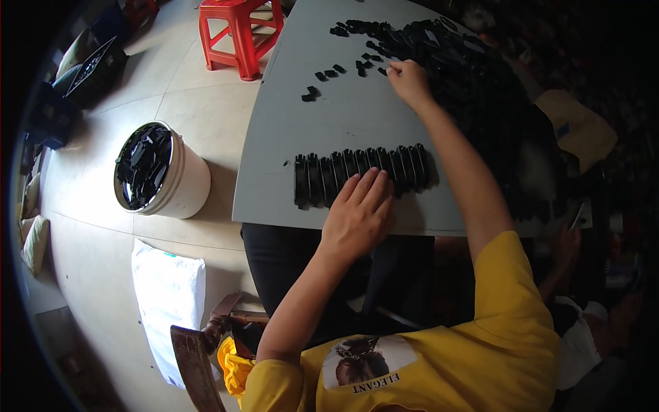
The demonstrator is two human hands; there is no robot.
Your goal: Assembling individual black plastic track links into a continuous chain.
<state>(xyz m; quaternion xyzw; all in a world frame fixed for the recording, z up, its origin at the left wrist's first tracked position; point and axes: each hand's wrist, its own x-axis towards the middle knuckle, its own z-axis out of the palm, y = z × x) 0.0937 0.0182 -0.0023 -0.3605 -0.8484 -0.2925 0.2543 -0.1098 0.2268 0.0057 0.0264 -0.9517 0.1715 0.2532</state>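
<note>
Several long black plastic strips (318, 182) lie side by side in a row near the table's front edge. My left hand (357, 211) rests over the middle of this row, fingers stretched out and lying on the strips. Farther off, my right hand (410, 84) reaches to the small black pieces (362, 69) scattered beside a big heap of dark parts (439, 51). Its fingers are curled in and the tips come together; whatever they may pinch is too small to make out.
A white bucket (189, 180) full of black parts stands on the floor left of the grey table (274, 130). Beyond it is a red stool (240, 38). A white package (168, 295) lies near a wooden chair (189, 360). Another person's hand (566, 247) shows at the dim right.
</note>
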